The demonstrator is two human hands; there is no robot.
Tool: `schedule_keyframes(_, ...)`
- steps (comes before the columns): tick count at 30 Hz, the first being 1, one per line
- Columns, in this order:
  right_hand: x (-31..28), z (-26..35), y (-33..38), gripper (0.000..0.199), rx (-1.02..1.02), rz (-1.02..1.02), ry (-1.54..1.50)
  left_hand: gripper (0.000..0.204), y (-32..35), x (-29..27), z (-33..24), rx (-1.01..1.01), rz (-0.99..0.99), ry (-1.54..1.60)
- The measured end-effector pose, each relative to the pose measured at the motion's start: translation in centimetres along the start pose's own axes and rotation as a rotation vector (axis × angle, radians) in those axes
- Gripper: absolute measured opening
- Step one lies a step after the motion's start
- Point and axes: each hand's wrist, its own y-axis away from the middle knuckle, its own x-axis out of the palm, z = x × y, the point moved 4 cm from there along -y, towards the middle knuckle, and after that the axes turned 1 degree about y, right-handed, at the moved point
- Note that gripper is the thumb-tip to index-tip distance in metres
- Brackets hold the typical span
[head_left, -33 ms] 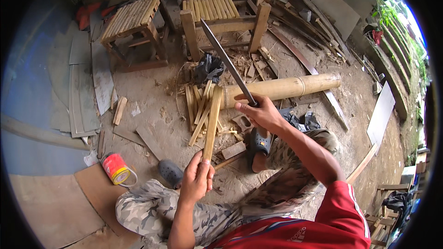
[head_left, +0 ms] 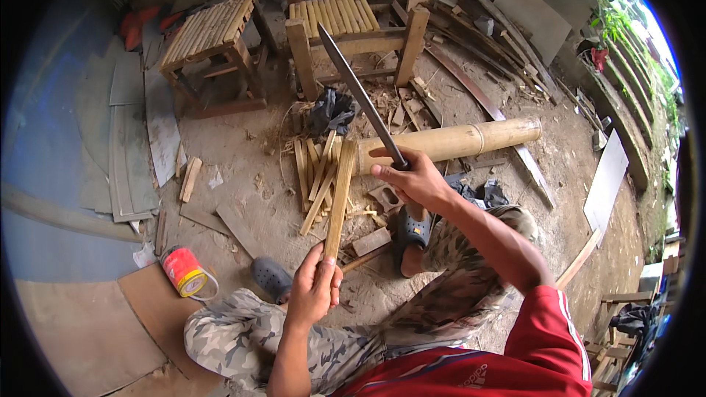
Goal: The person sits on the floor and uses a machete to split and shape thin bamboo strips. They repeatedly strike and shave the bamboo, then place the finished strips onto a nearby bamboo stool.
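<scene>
My left hand [head_left: 315,284] is closed round the lower end of a bamboo strip [head_left: 340,202]. The strip rises away from me, its far end overlapping the near end of a thick bamboo pole [head_left: 448,142] in the picture. In my right hand [head_left: 415,180] is the handle of a machete [head_left: 358,92]. Its long dark blade slants up and to the left, apart from the strip. Several split bamboo pieces [head_left: 303,175] lie on the ground behind the strip, to the left of the pole.
Two bamboo-slatted stools, one at the left [head_left: 213,29] and one in the middle [head_left: 334,15], stand at the back. A black plastic bag [head_left: 331,110] lies before them. A red and yellow can [head_left: 184,270] sits left of my feet. Scrap boards [head_left: 507,51] lie at the far right.
</scene>
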Motion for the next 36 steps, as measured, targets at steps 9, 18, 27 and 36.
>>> schedule_keyframes(9,-0.2,4.0,-3.1,0.026,-0.090,-0.071,-0.312,0.037,-1.4,0.7,-1.2,0.182,-0.056,-0.285)
schedule_keyframes(18,2.3,6.4,-3.9,0.022,-0.196,-0.052,-0.428,0.017,-2.7,-0.6,-2.1,0.302,-0.162,-0.248)
schedule_keyframes(27,2.8,7.2,-6.4,0.019,-0.238,-0.142,-0.508,0.018,-4.2,-0.9,-3.3,0.229,-0.069,-0.007)
schedule_keyframes(36,2.1,6.6,-8.9,0.023,-0.170,-0.223,-0.464,0.014,-5.5,-0.6,-4.3,0.020,0.036,0.509)
